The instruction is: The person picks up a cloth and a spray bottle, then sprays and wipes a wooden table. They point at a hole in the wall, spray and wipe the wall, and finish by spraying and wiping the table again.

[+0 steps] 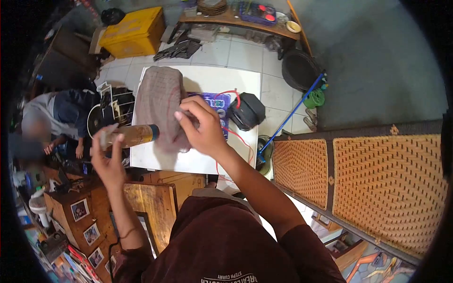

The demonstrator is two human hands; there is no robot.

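My left hand (110,158) is closed around a slim bottle (137,135) held on its side. Its body is see-through brownish, a dark blue end points right, and a whitish part sits by my fingers. Just beyond the bottle lies a long brownish-grey cloth bundle (158,96) on the white table (198,78). Over the bundle's right edge is my right hand (203,123), fingers loosely curled, thumb apart, nothing visible between them; whether it touches the cloth cannot be told. A black device (247,112) with a red cord (240,137) rests on a purple printed sheet (222,100) to the right.
Another person (61,115) sits at the left beside a fan-like wire frame (115,106). A woven panel (387,174) stands on the right, near a blue pole (297,115) and a black tub (302,70). A yellow box (132,35) and a wooden bench (226,19) are behind.
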